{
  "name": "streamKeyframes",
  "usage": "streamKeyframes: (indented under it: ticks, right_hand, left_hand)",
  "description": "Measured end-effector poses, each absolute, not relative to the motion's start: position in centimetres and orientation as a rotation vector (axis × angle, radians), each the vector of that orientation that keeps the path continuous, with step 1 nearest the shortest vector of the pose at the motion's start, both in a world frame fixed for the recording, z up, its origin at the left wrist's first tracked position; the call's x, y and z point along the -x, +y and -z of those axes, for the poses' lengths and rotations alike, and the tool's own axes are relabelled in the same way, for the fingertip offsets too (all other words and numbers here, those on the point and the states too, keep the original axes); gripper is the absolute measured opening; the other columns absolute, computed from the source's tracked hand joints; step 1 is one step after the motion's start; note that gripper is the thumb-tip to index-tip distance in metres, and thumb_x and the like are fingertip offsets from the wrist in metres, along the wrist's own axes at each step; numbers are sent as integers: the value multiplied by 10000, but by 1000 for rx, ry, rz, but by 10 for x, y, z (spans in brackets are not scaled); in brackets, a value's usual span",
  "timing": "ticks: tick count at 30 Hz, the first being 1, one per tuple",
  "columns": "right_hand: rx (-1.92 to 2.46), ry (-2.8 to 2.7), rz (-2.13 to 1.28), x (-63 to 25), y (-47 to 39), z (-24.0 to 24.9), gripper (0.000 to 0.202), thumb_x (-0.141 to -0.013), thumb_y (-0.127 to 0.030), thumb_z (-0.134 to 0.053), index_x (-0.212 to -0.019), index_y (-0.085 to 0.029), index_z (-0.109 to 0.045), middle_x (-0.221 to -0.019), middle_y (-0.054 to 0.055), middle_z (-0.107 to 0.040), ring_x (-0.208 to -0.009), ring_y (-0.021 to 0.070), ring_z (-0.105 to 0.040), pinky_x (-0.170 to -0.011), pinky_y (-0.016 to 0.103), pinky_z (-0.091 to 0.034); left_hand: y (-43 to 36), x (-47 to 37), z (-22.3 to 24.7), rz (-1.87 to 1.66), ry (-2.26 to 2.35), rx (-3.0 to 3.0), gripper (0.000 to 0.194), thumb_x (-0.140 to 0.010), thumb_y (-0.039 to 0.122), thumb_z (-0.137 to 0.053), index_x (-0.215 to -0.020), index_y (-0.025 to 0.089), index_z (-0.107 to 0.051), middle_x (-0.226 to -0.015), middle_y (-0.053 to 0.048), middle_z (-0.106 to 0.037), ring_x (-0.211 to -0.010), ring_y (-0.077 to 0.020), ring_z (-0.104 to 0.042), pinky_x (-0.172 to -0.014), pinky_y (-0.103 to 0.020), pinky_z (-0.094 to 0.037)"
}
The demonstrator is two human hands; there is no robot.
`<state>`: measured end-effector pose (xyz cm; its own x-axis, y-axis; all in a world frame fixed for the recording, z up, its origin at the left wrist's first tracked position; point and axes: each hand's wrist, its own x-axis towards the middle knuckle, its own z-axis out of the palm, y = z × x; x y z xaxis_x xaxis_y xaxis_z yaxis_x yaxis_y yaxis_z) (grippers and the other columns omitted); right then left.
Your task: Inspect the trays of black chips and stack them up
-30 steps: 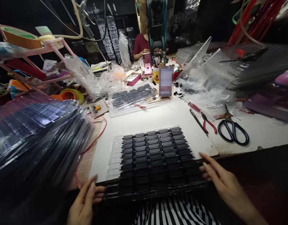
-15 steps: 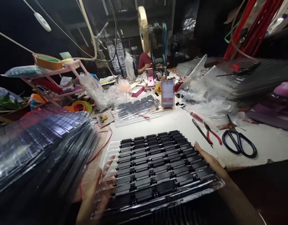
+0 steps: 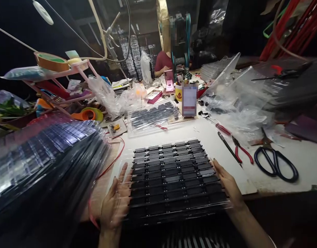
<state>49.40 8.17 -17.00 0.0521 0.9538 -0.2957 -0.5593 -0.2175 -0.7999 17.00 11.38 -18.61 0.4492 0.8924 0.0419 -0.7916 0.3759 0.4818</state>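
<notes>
plainly, two hands, left hand (image 3: pixel 114 203) and right hand (image 3: pixel 227 184), grip one tray (image 3: pixel 171 175).

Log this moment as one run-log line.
left hand: grips tray left edge | right hand: grips right edge | tray: rows of black chips, on table | right of it: pliers, scissors

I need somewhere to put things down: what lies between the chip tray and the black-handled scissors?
Head view: right of the chip tray, a black pen-like tool and red-handled pliers lie before the scissors.
</notes>
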Motion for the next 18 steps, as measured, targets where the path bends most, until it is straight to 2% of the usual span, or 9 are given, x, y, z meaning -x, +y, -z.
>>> streamKeyframes:
  ticks: [7, 13, 16, 18]
  right_hand:
    - [877, -539, -1607, -492, 78, 165, 441, -924, -504, -360, -1157, -240, -626, -1032, 52, -721, -1054, 236, -640, -912, 447, -505]
    - [794, -514, -1598, -492, 76, 167, 447, -924, -507, -364, -1203, -238, -588, -1059, 53, -713, -1047, 230, -641, -909, 445, -503]
    - [753, -489, -1598, -492, 76, 168, 432, -921, -505, -374, -1212, -259, -577, -1059, 39, -713, -1040, 225, -644, -910, 446, -503]
    - [731, -469, -1610, -492, 76, 168, 415, -919, -488, -392, -1213, -259, -576, -1055, 34, -714, -1038, 224, -645, -908, 444, -505]
  left_hand:
    - [114, -177, 183, -1147, 359, -480, 537, -979, 410, -147, -1486, 245, -77, -1453, -72, -386, -1353, -181, -321, -1149, -440, -99]
    - [115, -175, 186, -1135, 355, -510, 527, -987, 352, -178, -1487, 237, -56, -1471, -62, -368, -1376, -141, -262, -1150, -385, -132]
    - [115, -176, 186, -1161, 362, -504, 536, -986, 373, -206, -1488, 224, -92, -1455, -70, -396, -1363, -149, -298, -1148, -381, -145]
    - [114, -177, 184, -1152, 383, -495, 515, -989, 332, -209, -1486, 255, -98, -1443, -49, -417, -1351, -143, -323, -1147, -379, -149]
